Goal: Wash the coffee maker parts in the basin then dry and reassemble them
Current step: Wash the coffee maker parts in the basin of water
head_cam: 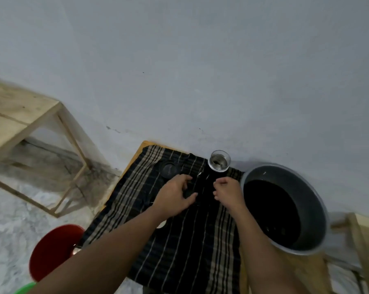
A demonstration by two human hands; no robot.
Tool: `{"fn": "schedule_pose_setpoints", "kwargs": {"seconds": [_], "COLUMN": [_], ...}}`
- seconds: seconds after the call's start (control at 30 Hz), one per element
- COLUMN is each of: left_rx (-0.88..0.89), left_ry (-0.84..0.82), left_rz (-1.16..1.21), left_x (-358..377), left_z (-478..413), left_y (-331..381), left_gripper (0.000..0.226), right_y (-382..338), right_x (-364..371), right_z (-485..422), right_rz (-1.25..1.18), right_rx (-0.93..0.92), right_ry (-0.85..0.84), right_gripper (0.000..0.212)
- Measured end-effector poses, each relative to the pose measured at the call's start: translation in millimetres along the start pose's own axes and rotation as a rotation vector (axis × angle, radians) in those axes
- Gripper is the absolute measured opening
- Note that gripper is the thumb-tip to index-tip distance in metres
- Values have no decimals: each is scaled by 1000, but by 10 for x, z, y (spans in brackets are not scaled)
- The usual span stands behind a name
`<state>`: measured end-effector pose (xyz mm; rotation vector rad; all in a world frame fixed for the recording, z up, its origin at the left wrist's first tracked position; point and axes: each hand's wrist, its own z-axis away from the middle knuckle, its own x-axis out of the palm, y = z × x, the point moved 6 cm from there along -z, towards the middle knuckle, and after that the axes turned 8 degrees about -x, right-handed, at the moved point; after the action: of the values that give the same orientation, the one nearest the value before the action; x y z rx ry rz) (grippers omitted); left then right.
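My left hand [175,194] and right hand [228,190] are curled slightly apart on the striped cloth [190,240], holding what I cannot tell, and the glass beaker [219,161] behind them, near the basin [311,198], looks fragile, so I would grip it around its wall.

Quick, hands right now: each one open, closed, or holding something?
Left hand: fingers curled over the striped cloth; grip cannot be told.
Right hand: fingers curled above the cloth; grip cannot be told.
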<state>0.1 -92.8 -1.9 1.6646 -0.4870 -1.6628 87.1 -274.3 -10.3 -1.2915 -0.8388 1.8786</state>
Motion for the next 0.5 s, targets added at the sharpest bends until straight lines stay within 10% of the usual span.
{"fn": "schedule_pose_setpoints", "kwargs": {"seconds": [0.17,0.5], "left_rx": [-190,-245], "left_ry": [10,174], "left_rz": [244,465], "left_x": [441,638], "left_z": [-520,-1023], "left_y": [344,510], "left_gripper": [101,66], "right_y": [113,183], "right_x": [-187,-345], "right_z": [-242,-273], "right_rz": [-28,-205], "right_rx": [-21,-31], "right_ry": [0,-160], "right_gripper": [28,69]}}
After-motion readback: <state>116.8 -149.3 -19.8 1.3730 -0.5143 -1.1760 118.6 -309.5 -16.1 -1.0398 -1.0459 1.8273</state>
